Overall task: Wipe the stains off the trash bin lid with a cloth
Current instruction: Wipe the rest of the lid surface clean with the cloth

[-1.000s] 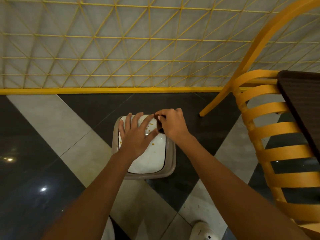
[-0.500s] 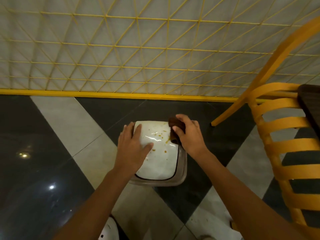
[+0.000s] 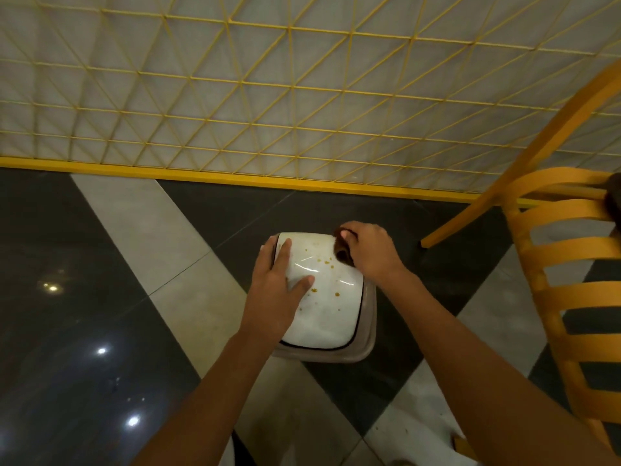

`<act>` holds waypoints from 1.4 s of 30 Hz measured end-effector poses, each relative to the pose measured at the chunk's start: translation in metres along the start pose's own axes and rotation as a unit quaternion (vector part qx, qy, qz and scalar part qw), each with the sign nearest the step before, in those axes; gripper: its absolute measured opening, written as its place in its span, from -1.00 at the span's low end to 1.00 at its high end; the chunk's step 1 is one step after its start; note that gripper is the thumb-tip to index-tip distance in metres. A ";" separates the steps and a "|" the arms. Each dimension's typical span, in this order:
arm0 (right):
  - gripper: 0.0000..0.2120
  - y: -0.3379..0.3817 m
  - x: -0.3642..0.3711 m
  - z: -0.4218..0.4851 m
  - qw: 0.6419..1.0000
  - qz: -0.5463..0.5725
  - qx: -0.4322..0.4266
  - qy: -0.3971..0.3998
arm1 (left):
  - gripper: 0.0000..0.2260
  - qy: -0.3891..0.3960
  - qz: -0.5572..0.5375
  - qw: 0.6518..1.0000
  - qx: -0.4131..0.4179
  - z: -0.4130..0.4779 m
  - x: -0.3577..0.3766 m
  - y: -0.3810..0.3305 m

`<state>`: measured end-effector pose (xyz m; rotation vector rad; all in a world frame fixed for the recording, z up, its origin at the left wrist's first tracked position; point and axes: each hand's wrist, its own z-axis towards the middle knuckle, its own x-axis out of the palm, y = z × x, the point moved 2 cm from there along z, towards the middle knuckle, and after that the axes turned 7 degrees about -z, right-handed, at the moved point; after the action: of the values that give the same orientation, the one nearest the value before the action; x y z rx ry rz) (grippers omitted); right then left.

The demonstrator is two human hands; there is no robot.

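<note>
Brown cloth [image 3: 342, 252] on stained trash bin lid [image 3: 322, 321]
The right hand [image 3: 369, 252], fingers curled round the cloth, sits at the lid's 1 o'clock corner; the left hand [image 3: 279, 284] lies flat at 9 o'clock, fingers straight; orange stains [image 3: 327, 262] between.

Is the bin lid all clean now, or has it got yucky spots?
Not yet. Done: the right hand grips the brown cloth at the far right corner of the white bin lid. In hand: the left hand rests flat on it, steadying. Left: orange stains dot the middle.
</note>
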<state>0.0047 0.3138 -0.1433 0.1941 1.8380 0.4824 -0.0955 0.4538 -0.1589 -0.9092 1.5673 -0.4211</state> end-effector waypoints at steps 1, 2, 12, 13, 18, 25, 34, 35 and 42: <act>-0.73 0.008 0.001 0.004 1.000 -0.004 -0.005 0.009 | -0.35 0.001 0.001 1.000 0.000 0.000 0.000 0.001; -0.73 0.017 0.003 0.004 1.000 -0.001 -0.022 0.018 | -0.35 0.001 0.001 1.000 0.000 0.000 0.000 0.001; -0.72 0.027 0.000 0.013 0.996 -0.037 -0.038 0.077 | -0.35 -0.001 -0.010 1.000 0.005 0.000 0.001 0.003; -0.73 0.034 0.003 0.017 0.995 -0.042 -0.037 0.081 | -0.35 -0.001 -0.007 1.000 0.002 0.000 0.002 0.004; -0.72 0.062 0.010 0.021 0.985 -0.018 -0.122 0.117 | -0.34 -0.016 -0.014 1.000 0.011 0.001 0.002 0.002; -0.73 0.047 0.006 0.024 0.989 -0.016 -0.098 0.111 | -0.35 -0.010 -0.010 1.000 0.006 0.002 0.001 0.004; -0.71 0.050 0.004 0.028 0.982 0.007 -0.123 0.141 | -0.34 -0.007 0.002 1.000 0.009 0.003 0.002 0.002; -0.71 0.050 0.005 0.029 0.984 -0.001 -0.114 0.139 | -0.34 -0.003 0.003 1.000 0.006 0.003 0.003 0.003; -0.71 0.042 -0.002 0.013 0.978 0.026 -0.161 0.129 | -0.34 -0.012 -0.004 1.000 0.009 0.001 0.003 0.002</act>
<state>0.0126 0.3538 -0.1274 -0.0453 1.9777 0.8663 -0.0950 0.4533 -0.1623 -0.9046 1.5362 -0.4277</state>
